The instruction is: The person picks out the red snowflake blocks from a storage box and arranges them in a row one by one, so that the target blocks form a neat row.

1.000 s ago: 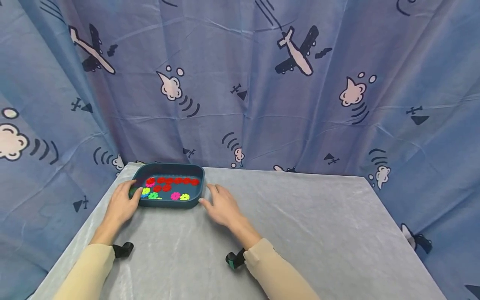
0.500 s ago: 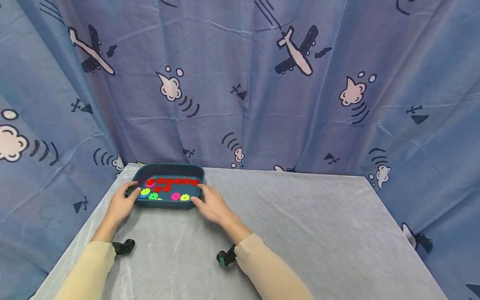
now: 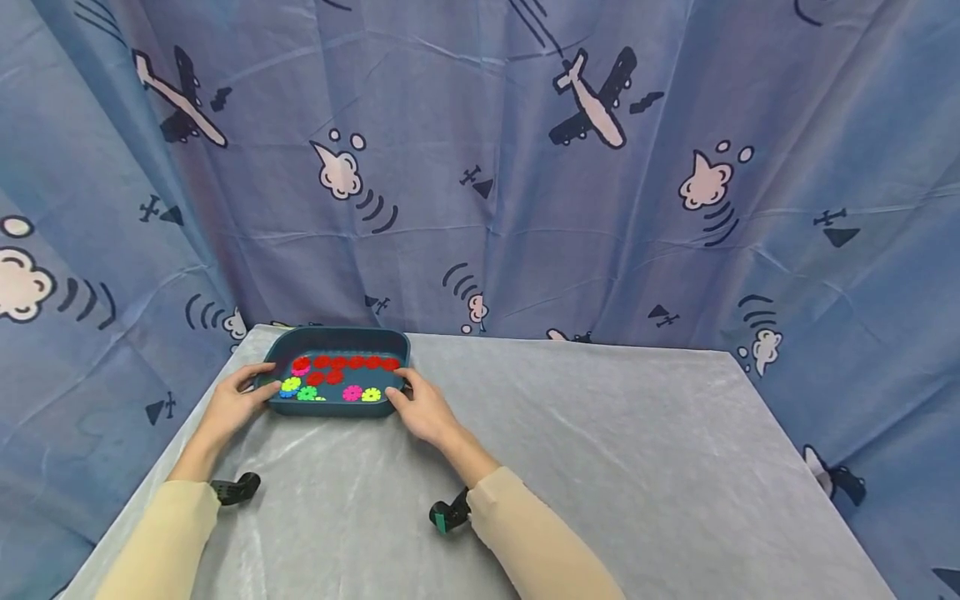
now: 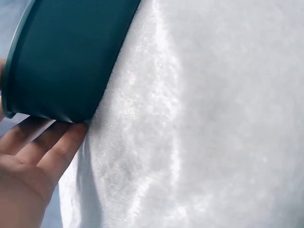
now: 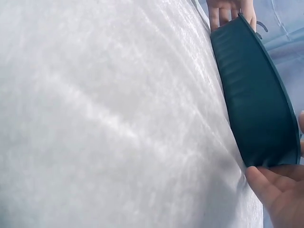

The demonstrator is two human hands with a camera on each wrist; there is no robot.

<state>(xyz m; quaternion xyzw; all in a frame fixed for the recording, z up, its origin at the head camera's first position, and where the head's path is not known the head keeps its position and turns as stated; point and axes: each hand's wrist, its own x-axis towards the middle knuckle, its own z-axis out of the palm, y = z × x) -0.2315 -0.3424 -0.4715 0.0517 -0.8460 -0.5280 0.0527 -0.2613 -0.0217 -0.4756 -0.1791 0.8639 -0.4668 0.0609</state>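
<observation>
A dark teal plastic tray (image 3: 330, 409) with rounded corners sits at the far left of the table. Inside lie red flower-shaped discs (image 3: 356, 362), mostly in a row, plus a pink disc (image 3: 352, 392), a green disc (image 3: 307, 392) and a few yellow ones. My left hand (image 3: 228, 406) grips the tray's left end, thumb at the rim and fingertips against the outer wall low down in the left wrist view. At the opposite end, my right hand (image 3: 426, 411) holds the tray in the same way, thumb and forefinger over the rim.
A pale grey cloth covers the table (image 3: 600, 467). Behind it and along both sides hangs a blue curtain (image 3: 480, 167) printed with planes and clouds, close beyond the tray's back wall. Black wrist camera mounts (image 3: 450, 512) stick out near the sleeves.
My right hand has moved left from beside the tray onto its right end. The left hand's fingers have shifted slightly on the left end. The tray sits in about the same place.
</observation>
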